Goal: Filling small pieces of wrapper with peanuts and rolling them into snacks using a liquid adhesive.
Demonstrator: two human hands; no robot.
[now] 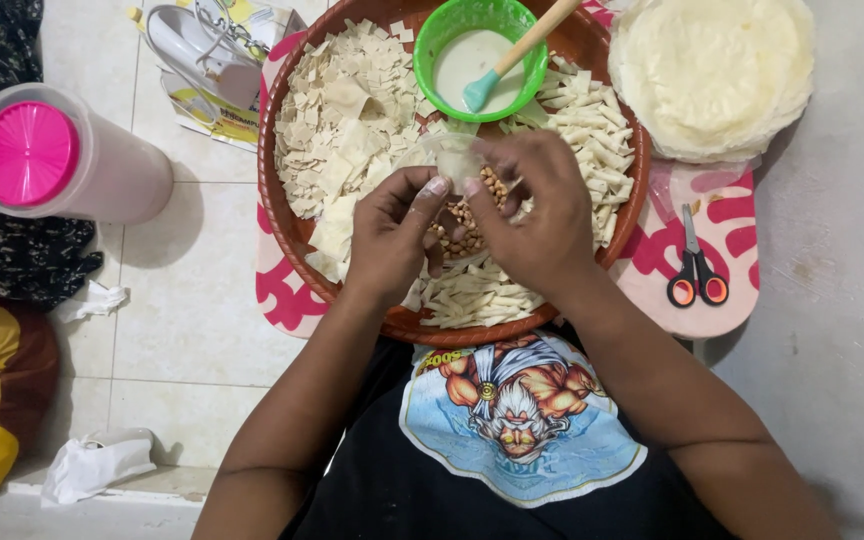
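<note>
A small pastry square [455,160] is pinched between both hands over the brown tray [277,215], just above the peanuts [464,225]. The left hand [392,228] and right hand [537,205] each hold an edge with fingertips closed on it. To roll it well, I judge the 2 thumbs should keep even tension. Cut squares [342,110] lie left, rolled sticks [592,130] right, the green bowl [442,35] of paste behind, scissors [694,272] aside.
</note>
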